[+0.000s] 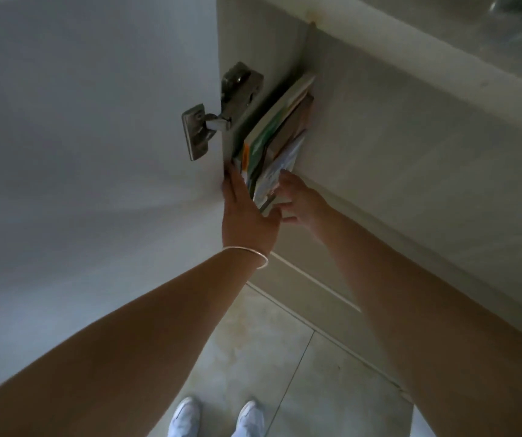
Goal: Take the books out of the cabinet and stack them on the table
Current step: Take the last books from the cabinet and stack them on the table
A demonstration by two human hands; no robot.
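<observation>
Two bare forearms fill the foreground, reaching up and away from the camera toward the open white cabinet (379, 127). Far below them, a pair of white shoes (218, 417) stands on the pale tiled floor (269, 357).

The left hand (247, 212), a thin silver bangle (250, 255) at its wrist, lies flat with straight fingers against the left face of the clutch of upright books (275, 134) — green, orange and brown spines with a paler illustrated cover on the right. The right hand (297, 201) comes in from the other side, fingers spread and loosely curved around the lower right edge of the bundle; whether it has closed on the books I cannot tell.

The books stand inside the cabinet, against its left wall just past the steel door hinge (218, 111), the white door (89, 121) swung open. Judging from this, the task is at its start: no book is out, and no tabletop or stack is in view.
</observation>
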